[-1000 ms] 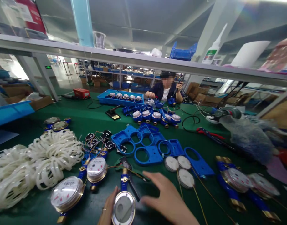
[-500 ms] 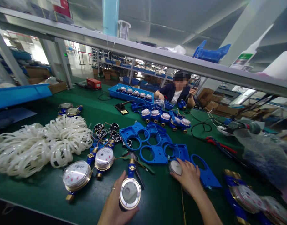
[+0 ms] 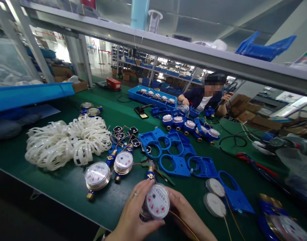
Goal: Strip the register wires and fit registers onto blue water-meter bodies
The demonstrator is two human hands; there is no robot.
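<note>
My left hand (image 3: 133, 217) grips a blue water meter body from the left, near the table's front edge. My right hand (image 3: 185, 216) holds a white dial register (image 3: 157, 201) with red pointers on top of that body; a thin yellow wire trails from it to the right. Two more white dial discs (image 3: 213, 195) with wires lie on the green mat to the right. Two finished water meters (image 3: 110, 170) with brass fittings stand to the left of my hands.
A heap of white plastic rings (image 3: 68, 144) lies at left. Blue plastic frames (image 3: 173, 154) and small black circuit pieces (image 3: 125, 134) fill the middle. A co-worker (image 3: 208, 97) sits across the table behind a blue tray of meters (image 3: 153, 97). Cables and red-handled tools lie at right.
My right hand picked a dial disc from the mat at right and brought it onto the meter body in my left hand. The view shifted left.
</note>
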